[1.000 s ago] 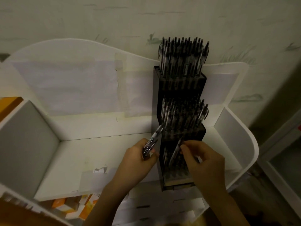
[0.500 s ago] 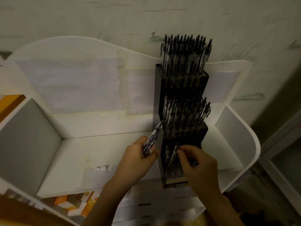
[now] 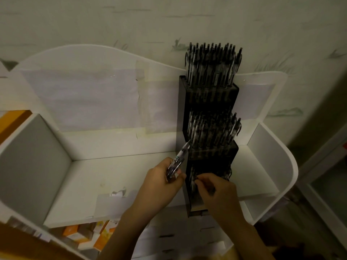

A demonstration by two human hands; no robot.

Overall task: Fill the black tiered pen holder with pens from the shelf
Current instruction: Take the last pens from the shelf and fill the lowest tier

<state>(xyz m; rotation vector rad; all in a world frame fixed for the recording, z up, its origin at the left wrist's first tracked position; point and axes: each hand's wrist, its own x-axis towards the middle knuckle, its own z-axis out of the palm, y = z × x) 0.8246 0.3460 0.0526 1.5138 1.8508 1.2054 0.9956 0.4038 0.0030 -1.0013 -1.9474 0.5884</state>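
Where holder (image 3: 210,102) stands: white shelf (image 3: 112,177) (dim).

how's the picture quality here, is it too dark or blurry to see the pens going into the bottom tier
Head view: dim, yellowish light, and the black holder swallows detail. The bottom tier is nearly black, so pens there barely show behind the right hand. The pens held in the left hand read clearly. The wide lens bows the white shelf at the edges.
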